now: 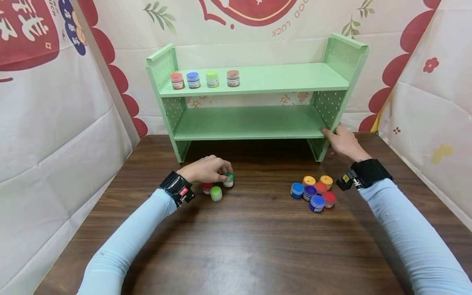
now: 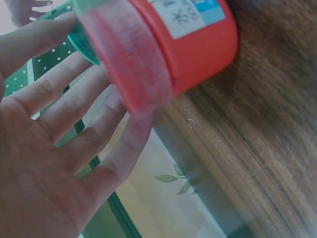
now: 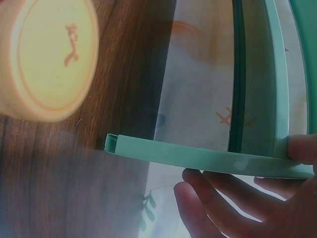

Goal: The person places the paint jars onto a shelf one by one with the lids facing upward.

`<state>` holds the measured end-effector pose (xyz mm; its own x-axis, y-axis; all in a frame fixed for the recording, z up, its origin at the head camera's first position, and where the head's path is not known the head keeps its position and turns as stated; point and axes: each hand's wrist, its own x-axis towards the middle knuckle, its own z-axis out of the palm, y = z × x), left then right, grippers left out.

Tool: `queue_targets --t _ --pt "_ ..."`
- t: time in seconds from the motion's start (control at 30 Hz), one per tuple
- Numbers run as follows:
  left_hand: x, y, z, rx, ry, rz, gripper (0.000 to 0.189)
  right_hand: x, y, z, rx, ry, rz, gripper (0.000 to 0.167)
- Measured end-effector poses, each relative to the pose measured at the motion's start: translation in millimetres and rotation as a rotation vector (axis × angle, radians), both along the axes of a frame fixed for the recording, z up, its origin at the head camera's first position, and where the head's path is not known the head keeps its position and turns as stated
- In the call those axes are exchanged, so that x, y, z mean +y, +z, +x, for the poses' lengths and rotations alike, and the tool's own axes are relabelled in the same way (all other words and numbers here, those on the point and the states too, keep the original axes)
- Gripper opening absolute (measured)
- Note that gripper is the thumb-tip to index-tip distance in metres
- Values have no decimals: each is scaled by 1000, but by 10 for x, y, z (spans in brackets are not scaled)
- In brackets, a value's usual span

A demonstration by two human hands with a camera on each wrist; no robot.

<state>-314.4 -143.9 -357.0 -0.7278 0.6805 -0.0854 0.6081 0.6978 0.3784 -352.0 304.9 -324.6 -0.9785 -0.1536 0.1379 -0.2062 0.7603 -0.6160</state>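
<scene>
The brown table (image 1: 236,237) is nearest. On its right side sits a bunch of seven little jars (image 1: 320,187): two blue, two red, two yellow and one purple. On its left side are a light green jar (image 1: 216,194) and, just behind it, a red jar (image 1: 207,188). The left hand (image 1: 204,169) reaches in from the left. Its thumb and a finger pinch a dark green jar (image 1: 229,180), a bit to the right of the red one. I can't tell if that jar is up off the table. Farther back on the right, the right hand (image 1: 346,143) grips the side of the green shelf (image 1: 258,123), thumb on the inner side and fingers on the outer side. Farthest off, on the left part of the top board, four jars (image 1: 212,78) stand in a row: red, blue, light green and brown. The job looks only partly done: four are up there, and ten, with the pinched one, seem left to do.
</scene>
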Motion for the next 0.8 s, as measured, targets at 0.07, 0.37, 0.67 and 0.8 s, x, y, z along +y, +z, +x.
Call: queue_targets --t 0.07,0.37,0.67,0.8 --pt "-3 1 -5 -4 0 3 23 5 -5 -2 -1 -2 2 72" --pt "6 -10 -14 -3 -4 12 24 2 -21 -5 7 -3 3 72" --pt "73 196 -59 78 -16 88 28 4 -29 -10 10 -4 1 73" --pt "131 448 -107 131 -43 126 31 0 -31 -12 21 -2 3 71"
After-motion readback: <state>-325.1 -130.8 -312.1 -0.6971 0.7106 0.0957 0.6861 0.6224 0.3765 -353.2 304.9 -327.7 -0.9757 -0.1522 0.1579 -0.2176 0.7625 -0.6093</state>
